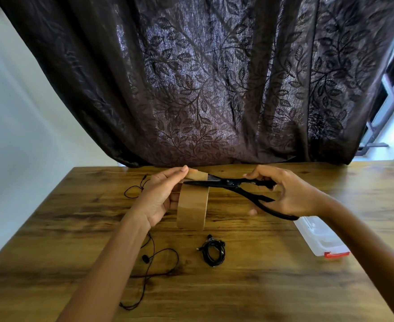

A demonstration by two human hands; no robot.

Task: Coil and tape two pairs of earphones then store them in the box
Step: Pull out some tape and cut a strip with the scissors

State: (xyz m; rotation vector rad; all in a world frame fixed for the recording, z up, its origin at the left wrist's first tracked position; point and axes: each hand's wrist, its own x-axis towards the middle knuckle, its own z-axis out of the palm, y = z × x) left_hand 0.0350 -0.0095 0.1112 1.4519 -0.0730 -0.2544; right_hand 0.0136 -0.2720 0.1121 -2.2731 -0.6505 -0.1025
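Note:
My left hand [161, 196] holds a brown tape roll [192, 209] upright above the table and pinches its pulled-out end [197, 175] at the top. My right hand [284, 191] grips black scissors [233, 183], whose blades lie across the pulled strip. A coiled pair of black earphones [213, 251] lies on the wooden table [261, 287] below the roll. A second black pair [155, 259] lies loose and uncoiled at the left, partly hidden under my left forearm. The clear plastic box [319, 238] with a red latch sits at the right, under my right wrist.
A dark leaf-patterned curtain [203, 89] hangs behind the table's far edge. A white wall is at the left and a window frame [391, 89] at the right.

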